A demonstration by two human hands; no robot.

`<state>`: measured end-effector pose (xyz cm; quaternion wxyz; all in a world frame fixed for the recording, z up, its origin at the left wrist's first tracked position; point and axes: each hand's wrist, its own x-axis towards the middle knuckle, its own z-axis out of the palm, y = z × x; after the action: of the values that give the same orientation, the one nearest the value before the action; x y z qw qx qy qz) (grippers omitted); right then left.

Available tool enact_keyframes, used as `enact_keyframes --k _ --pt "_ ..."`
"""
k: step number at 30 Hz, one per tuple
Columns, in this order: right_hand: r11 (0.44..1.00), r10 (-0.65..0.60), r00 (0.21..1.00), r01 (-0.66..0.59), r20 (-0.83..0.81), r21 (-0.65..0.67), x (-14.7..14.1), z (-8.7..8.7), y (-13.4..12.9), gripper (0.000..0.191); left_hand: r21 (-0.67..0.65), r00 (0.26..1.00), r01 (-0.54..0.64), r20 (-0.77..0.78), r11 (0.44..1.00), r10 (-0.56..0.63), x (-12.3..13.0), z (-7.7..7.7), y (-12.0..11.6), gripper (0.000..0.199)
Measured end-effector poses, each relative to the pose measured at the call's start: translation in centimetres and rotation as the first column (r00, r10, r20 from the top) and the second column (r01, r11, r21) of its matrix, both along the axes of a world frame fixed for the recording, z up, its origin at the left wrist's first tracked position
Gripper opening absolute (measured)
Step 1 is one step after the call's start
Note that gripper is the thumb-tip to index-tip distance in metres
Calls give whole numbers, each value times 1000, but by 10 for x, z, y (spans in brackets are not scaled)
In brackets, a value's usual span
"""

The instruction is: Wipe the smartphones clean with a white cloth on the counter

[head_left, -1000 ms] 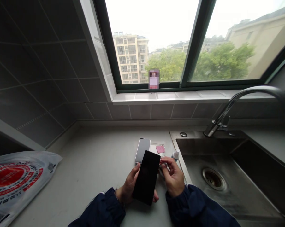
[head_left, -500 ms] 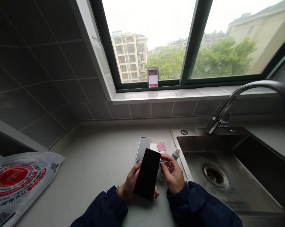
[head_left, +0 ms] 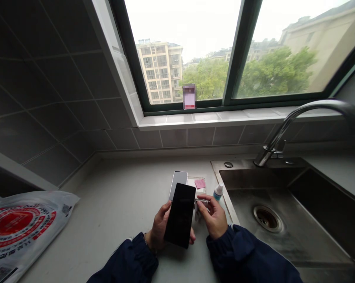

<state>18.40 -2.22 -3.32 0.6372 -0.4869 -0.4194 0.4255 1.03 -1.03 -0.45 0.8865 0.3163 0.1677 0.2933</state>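
A black smartphone (head_left: 180,216) lies tilted in my left hand (head_left: 159,227), its dark screen facing me. My left thumb rests on its left edge and fingertips show past its right edge. In my right hand (head_left: 215,218), thumb and fingers pinch a crumpled greyish-white cloth (head_left: 198,210) just beside the phone's right side. Behind the phone, partly hidden by it, a second flat device with a pale face (head_left: 179,181) lies on the counter. Next to it sits a clear case or tray (head_left: 204,179) with a pink piece (head_left: 199,184) on it. A small white-capped bottle (head_left: 217,192) stands behind my right hand.
A steel sink (head_left: 268,251) with a curved faucet (head_left: 265,153) takes up the right side. On the left, a white plastic bag with red print (head_left: 26,228) lies on the pale counter (head_left: 112,204). A tiled ledge and window run along the back.
My right hand has drawn slightly away from the phone's edge, and more of the cloth shows. The phone has shifted a little to the left, along with a small shift of the whole view.
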Motion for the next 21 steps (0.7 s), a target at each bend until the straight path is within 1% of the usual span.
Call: enact_keyframes --k 4,9,16,18,21 --pt "1000 -13 1000 13 -1 -19 -1 1 0 42 11 1000 24 -6 1000 -24 0 -1 0 76" --pt "1000 -26 1000 25 -10 -14 2 -1 1 37 16 999 39 -30 999 -39 -2 0 0 78" --pt "1000 12 1000 -12 -9 -5 6 -4 4 40 1 991 118 -63 993 -118 -5 -7 -2 77" --pt "1000 -3 1000 3 -3 -9 6 -3 4 40 -5 992 103 -79 995 -103 -5 -8 -2 77" --pt "999 -42 999 42 9 -18 3 -2 3 41 -4 995 48 -83 999 -49 -5 -6 -1 78"
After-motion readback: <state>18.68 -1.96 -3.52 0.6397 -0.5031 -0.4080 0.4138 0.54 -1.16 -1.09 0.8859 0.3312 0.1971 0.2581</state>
